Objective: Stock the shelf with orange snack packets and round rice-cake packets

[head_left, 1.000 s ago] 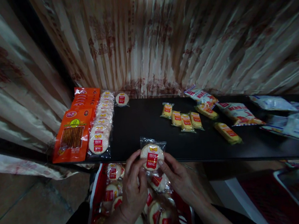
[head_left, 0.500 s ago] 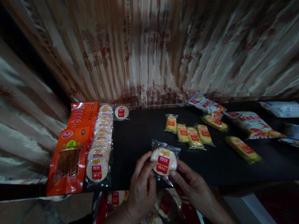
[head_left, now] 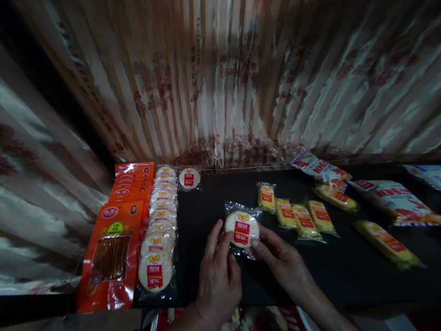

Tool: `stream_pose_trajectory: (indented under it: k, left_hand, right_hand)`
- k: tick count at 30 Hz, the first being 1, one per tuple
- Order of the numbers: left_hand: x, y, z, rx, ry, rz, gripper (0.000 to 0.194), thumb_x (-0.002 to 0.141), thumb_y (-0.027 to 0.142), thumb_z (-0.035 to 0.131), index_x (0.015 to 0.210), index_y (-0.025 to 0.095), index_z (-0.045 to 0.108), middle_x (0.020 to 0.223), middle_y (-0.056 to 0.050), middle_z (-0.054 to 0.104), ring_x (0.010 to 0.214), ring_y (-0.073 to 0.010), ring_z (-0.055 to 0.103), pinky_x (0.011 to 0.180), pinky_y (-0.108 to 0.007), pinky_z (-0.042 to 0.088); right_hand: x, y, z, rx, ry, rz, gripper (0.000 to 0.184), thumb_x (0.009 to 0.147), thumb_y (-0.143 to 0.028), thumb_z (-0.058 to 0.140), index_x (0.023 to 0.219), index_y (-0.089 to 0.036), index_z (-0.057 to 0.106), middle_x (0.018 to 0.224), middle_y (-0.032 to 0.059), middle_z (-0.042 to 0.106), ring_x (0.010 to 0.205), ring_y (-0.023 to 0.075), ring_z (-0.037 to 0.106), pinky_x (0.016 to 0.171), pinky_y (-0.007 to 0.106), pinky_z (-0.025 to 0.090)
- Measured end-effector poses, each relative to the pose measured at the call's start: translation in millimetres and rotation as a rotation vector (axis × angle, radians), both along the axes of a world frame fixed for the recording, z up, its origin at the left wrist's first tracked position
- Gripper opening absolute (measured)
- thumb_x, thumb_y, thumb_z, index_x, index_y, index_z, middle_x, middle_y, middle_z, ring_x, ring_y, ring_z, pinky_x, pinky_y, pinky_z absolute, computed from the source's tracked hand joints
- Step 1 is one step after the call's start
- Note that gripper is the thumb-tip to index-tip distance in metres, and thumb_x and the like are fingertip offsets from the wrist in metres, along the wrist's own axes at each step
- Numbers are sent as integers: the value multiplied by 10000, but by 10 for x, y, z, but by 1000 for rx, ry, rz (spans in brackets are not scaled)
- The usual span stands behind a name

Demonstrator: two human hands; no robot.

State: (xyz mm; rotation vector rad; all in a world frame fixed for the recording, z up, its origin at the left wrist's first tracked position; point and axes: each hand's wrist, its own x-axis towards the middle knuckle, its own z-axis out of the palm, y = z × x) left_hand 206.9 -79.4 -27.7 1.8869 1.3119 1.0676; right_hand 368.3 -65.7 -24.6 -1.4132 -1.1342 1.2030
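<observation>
Between my two hands, over the black shelf (head_left: 208,198), is a round rice cracker in a clear wrapper (head_left: 242,229) with a red label facing up. My left hand (head_left: 219,272) grips its left edge with fingers and thumb. At its right edge, my right hand (head_left: 281,257) pinches it. To the left lies a column of overlapping wrapped rice crackers (head_left: 155,271). One single wrapped cracker (head_left: 189,178) lies to the right of the column's far end. Below my wrists, a red container holds more wrapped rice crackers (head_left: 258,328), partly hidden by my arms.
Orange snack packets (head_left: 109,258) overlap in a row at the shelf's left end. Several small yellow packets (head_left: 304,219) lie right of my hands. Farther right are red-and-white bags (head_left: 400,201) and whitish bags (head_left: 440,176). A pleated curtain (head_left: 211,81) hangs behind.
Both hands have carried the rice cracker slightly forward over the shelf, away from the container. The camera view has shifted, so the shelf sits lower in the picture.
</observation>
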Motion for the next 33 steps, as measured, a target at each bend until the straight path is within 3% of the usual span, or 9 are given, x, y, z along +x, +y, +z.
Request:
stream_pose_trajectory:
  k: [8, 16, 33]
  left_hand:
    - [-158, 234, 34, -22, 7, 182, 571, 765, 50, 430, 1318, 193, 421, 1520, -87, 211, 1392, -239, 196, 1120, -456, 285]
    - [-142, 458, -38, -87, 15, 257, 589, 726, 54, 466, 1308, 145, 447, 1531, -96, 174, 1410, -268, 73, 1139, -485, 211]
    - [-147, 724, -88, -145, -44, 292, 560, 728, 98, 492, 1283, 169, 489, 1509, -88, 248, 1398, -264, 158, 1133, -477, 214]
  right_hand:
    - [-459, 516, 48, 57, 28, 103, 430, 721, -392, 623, 1102, -193, 592, 968, 47, 696, 829, 208, 667, 715, 338, 573]
    - [-656, 907, -112, 83, 15, 126, 377, 710, -324, 564, 1067, -202, 577, 911, 40, 696, 753, 186, 668, 734, 349, 555]
    - [-798, 1339, -302, 211, -217, 63, 287, 761, -200, 533, 1043, -206, 586, 857, 20, 688, 791, 167, 664, 751, 310, 545]
